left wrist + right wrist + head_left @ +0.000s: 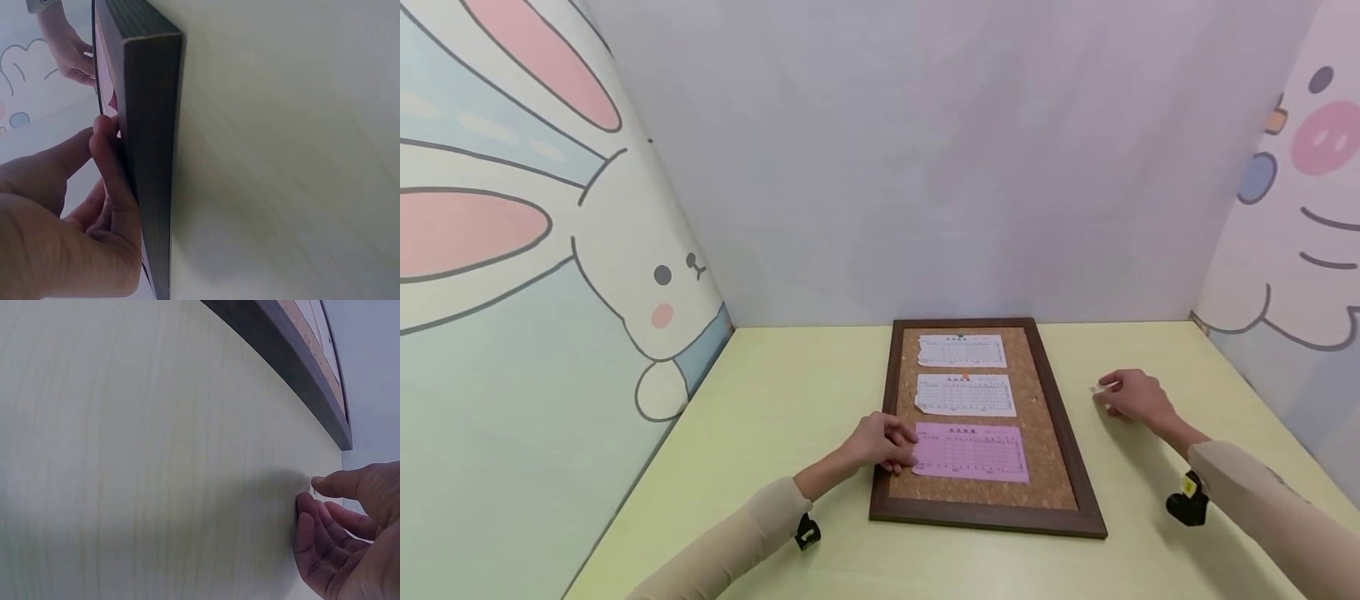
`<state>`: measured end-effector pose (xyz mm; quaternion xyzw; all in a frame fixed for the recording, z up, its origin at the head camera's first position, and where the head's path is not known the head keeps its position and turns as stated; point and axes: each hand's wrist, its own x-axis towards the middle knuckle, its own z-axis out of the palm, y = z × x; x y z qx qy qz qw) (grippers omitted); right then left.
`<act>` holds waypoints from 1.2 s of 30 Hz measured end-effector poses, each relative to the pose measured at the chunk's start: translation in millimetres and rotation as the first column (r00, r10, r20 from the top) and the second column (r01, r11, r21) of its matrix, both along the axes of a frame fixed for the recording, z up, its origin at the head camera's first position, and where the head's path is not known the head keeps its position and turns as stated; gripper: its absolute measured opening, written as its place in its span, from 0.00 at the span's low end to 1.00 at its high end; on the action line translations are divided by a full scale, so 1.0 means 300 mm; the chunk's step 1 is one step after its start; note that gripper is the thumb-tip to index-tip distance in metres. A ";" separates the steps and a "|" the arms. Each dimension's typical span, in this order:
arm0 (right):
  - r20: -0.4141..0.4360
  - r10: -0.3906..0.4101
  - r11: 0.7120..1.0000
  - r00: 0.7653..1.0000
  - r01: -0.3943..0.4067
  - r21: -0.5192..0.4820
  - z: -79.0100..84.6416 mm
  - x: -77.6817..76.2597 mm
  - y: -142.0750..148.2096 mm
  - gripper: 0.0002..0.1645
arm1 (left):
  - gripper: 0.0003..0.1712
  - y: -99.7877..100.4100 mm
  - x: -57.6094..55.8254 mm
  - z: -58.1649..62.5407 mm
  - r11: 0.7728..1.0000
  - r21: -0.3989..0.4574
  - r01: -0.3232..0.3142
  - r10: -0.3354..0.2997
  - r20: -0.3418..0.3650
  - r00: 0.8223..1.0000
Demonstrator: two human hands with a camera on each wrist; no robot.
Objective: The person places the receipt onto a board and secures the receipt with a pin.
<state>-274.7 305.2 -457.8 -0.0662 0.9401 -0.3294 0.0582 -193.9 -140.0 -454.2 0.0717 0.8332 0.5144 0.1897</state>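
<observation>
A pink printed slip (972, 452) lies on the lower part of a framed cork board (1052, 467). My left hand (878, 442) pinches the slip's left edge between thumb and fingers, over the board's left frame. In the left wrist view the fingertips meet at the paper, close beside the dark frame (150, 125). To the right of the board, my right hand (1138, 397) pinches a small clear pin (1093, 389) close over the table. Most of that pin is hidden by the fingertips in the right wrist view.
Two white slips (961, 351) are pinned higher on the board, one with a green pushpin (960, 336), the other with an orange pushpin (966, 376). The board lies on a pale wooden table (805, 375). A grey wall (925, 208) stands behind, with cartoon-printed walls at both sides.
</observation>
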 end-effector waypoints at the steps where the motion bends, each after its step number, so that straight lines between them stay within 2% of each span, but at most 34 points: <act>1: -0.005 0.000 1.000 1.000 0.000 0.008 -0.004 -0.004 0.002 0.26 | 0.12 0.000 -0.001 -0.002 1.000 0.002 -0.001 0.001 0.001 1.000; 11: -0.026 -0.044 0.991 0.999 0.047 0.124 -0.014 -0.028 -0.006 0.20 | 0.12 -0.008 -0.004 -0.005 1.000 0.002 0.002 -0.002 0.014 1.000; 22: -0.001 -0.111 0.979 0.994 0.109 0.173 -0.012 -0.058 -0.029 0.20 | 0.12 -0.015 -0.011 -0.002 1.000 0.011 0.009 -0.009 0.031 0.999; 28: 0.028 -0.125 0.971 0.992 0.117 0.209 0.006 -0.076 -0.025 0.22 | 0.12 -0.008 -0.020 -0.006 1.000 0.003 0.020 -0.020 0.030 0.999; 36: 0.010 -0.110 0.972 0.994 0.106 0.209 0.004 -0.082 -0.028 0.20 | 0.12 -0.012 -0.021 -0.014 1.000 -0.001 0.023 -0.023 0.041 0.999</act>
